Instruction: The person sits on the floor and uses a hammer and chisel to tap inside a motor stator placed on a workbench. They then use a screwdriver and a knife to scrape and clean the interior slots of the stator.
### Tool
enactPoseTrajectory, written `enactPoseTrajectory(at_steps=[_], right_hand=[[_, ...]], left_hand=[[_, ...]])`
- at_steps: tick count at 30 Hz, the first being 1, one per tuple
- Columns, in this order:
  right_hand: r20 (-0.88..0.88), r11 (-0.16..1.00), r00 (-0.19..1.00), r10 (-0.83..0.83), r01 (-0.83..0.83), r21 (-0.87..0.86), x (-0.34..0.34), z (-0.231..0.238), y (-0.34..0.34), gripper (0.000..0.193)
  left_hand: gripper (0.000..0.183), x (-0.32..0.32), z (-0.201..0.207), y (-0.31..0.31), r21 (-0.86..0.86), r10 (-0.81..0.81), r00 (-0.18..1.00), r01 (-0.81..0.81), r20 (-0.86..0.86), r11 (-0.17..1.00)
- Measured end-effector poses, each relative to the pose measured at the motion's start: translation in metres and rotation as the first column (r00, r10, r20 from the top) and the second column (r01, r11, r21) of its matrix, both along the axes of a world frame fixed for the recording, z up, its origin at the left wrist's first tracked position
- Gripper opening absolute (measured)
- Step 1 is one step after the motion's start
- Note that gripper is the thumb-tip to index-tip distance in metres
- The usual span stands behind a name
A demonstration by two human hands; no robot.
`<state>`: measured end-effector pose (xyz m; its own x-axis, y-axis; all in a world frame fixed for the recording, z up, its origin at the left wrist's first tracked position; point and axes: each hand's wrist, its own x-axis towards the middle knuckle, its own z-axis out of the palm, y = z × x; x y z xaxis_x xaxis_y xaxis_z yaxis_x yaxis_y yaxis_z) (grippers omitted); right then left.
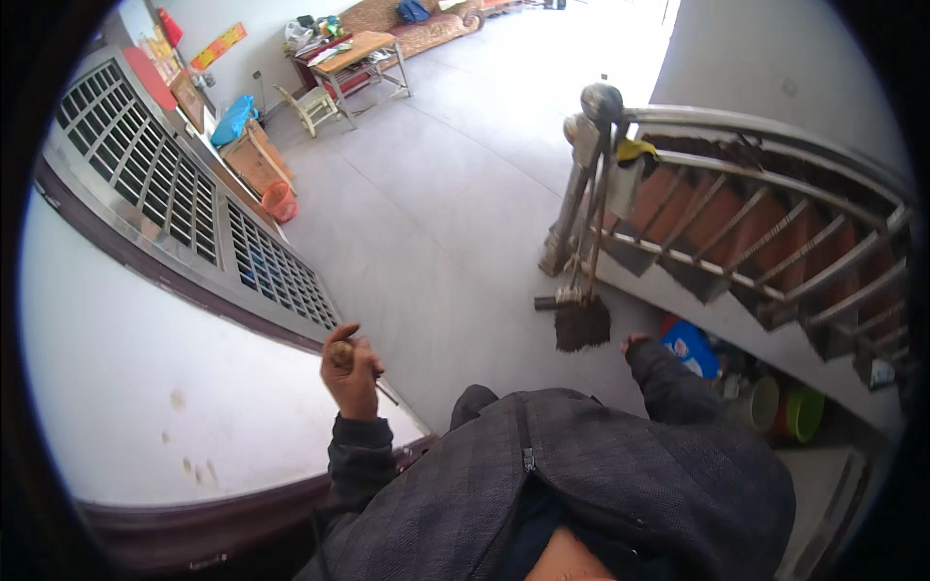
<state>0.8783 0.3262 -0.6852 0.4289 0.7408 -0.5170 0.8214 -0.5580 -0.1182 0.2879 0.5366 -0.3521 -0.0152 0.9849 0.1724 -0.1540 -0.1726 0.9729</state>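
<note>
Raised beside the metal-grilled door, my left hand (pixel 353 380) is closed with its fingers curled round a small brown roundish thing (pixel 341 352); its exact kind is not clear. My right hand (pixel 634 342) hangs low at my side, most of it covered by the dark sleeve. Only a small bit of its fingers shows, too little to tell whether it is open or closed. Nearest to it are a dark-headed mop (pixel 583 326), standing against the stair post, and a blue-and-white bag (pixel 690 347) under the stairs.
On the right, a staircase with a metal railing (pixel 717 116) rises. A green bucket (pixel 802 414) sits beneath it. Along the left runs the grilled door (pixel 145 155), with a red basket (pixel 280 201) beyond. A wooden table (pixel 358 50), small chair (pixel 316 108) and sofa (pixel 426 31) stand farther off.
</note>
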Motion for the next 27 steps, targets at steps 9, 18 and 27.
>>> enactPoseTrajectory(at_steps=[9, 18, 27], right_hand=[[-0.253, 0.981, 0.967, 0.019, 0.030, 0.190, 0.004, -0.030, 0.424, 0.042], [-0.468, 0.998, 0.882, -0.048, 0.019, -0.066, 0.044, 0.024, 0.629, 0.042], [-0.489, 0.996, 0.871, 0.057, -0.086, -0.037, 0.193, -0.053, 0.903, 0.044]], left_hand=[[0.018, 0.067, -0.021, 0.279, -0.047, 0.335, 0.942, -0.334, 0.018, 0.941], [0.027, 0.234, 0.135, 0.655, 0.405, 0.104, 0.947, -0.227, 0.304, 0.886], [0.032, 0.398, 0.125, 0.899, 0.344, 0.147, 0.960, -0.224, 0.236, 0.912]])
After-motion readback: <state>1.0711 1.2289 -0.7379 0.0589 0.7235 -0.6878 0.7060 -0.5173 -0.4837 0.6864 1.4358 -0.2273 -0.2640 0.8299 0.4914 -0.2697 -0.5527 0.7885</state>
